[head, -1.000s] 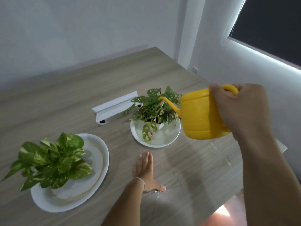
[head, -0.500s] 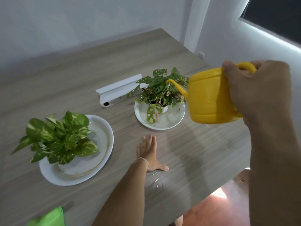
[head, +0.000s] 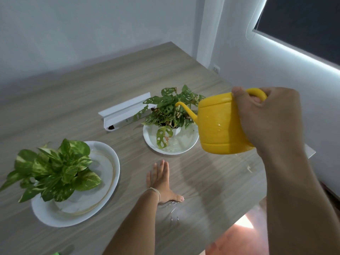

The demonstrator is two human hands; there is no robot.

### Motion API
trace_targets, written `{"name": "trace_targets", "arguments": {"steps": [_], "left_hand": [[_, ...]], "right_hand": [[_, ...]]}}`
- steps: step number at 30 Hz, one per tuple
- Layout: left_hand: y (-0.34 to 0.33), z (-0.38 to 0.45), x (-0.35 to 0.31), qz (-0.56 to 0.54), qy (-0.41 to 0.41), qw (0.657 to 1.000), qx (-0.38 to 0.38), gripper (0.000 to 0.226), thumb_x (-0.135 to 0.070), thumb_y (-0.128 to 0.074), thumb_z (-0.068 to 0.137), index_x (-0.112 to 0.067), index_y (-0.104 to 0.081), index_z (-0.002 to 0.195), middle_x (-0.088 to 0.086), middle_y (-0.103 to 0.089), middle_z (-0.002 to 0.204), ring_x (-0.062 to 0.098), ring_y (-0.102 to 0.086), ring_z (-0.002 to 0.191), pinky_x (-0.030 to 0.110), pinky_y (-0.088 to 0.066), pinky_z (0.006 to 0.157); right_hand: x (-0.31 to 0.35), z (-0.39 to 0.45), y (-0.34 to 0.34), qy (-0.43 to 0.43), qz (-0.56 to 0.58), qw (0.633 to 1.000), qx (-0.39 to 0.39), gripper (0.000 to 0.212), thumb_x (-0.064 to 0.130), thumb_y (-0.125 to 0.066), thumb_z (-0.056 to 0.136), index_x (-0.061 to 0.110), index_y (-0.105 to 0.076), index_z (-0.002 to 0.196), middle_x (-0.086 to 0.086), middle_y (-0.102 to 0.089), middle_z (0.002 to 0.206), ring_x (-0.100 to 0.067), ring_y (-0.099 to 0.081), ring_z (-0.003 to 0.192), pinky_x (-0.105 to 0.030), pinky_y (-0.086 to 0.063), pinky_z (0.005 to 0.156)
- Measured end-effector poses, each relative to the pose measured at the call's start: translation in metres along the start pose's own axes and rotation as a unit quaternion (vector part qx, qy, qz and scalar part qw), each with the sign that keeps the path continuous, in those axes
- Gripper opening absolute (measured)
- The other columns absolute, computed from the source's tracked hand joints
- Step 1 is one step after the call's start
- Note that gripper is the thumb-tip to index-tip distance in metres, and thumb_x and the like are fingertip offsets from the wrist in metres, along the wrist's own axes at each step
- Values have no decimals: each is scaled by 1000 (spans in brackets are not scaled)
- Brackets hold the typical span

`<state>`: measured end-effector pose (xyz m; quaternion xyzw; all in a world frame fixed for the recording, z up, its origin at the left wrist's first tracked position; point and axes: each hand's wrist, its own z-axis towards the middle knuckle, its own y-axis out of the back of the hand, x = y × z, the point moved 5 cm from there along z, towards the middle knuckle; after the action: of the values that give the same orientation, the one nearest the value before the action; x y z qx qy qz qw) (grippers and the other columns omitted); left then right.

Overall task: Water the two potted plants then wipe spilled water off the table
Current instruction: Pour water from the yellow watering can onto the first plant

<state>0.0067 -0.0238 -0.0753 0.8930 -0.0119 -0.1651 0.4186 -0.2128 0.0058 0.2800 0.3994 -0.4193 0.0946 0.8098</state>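
My right hand (head: 266, 120) grips the handle of a yellow watering can (head: 219, 126), held in the air with its thin spout over the holey-leaved plant (head: 169, 111). That plant stands in a small white pot on a white saucer (head: 184, 146) holding some water. A second plant (head: 53, 168) with broad variegated leaves sits on a larger white plate (head: 108, 172) at the left. My left hand (head: 161, 179) lies flat on the wooden table (head: 73, 100), fingers together, thumb out. Small water drops (head: 173, 210) glisten on the table beside the thumb.
A white angled bracket (head: 125, 111) lies behind the two plants. A scrap of green cloth (head: 57, 253) peeks in at the bottom edge. The table's right edge runs close to the white wall, with reddish floor below at the lower right.
The view has shifted slightly and the can sits a little lower in frame; its spout stays over the holey-leaved plant. My left hand remains flat on the table.
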Motion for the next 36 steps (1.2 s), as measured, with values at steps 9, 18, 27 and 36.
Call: {"name": "trace_targets", "arguments": {"steps": [9,18,27,36], "left_hand": [[1,0,0,-1,0,1000,-2,152,-81,-71,54,-26,37,146,-9,52,146,23,44,138,51,20,118],[0,-1,1,-5,0,1000,-4,152,-81,-71,54,-27,38,145,-10,53,145,21,46,136,49,22,117],[0,0,1,-4,4,1000,0,153,-83,-70,52,-27,39,144,-11,55,141,22,47,136,50,23,117],[-1,2,2,-3,1,1000,-3,153,-84,-69,52,-28,42,142,-12,58,138,21,49,133,49,23,116]], "right_hand": [[-1,3,1,11,-15,1000,-17,56,47,-65,92,-7,-64,78,-20,-59,67,-29,-56,63,-28,-39,52],[6,8,0,12,-8,1000,-28,54,50,-64,92,-3,-66,79,-14,-61,68,-25,-56,61,-39,-47,59],[-11,13,-3,0,3,998,-57,56,52,-62,91,-2,-67,79,-6,-61,65,-20,-55,58,-38,-48,57],[-38,8,-11,-36,92,992,-83,59,52,-64,86,-1,-53,64,-4,-42,47,-8,-39,43,-27,-35,49]]}}
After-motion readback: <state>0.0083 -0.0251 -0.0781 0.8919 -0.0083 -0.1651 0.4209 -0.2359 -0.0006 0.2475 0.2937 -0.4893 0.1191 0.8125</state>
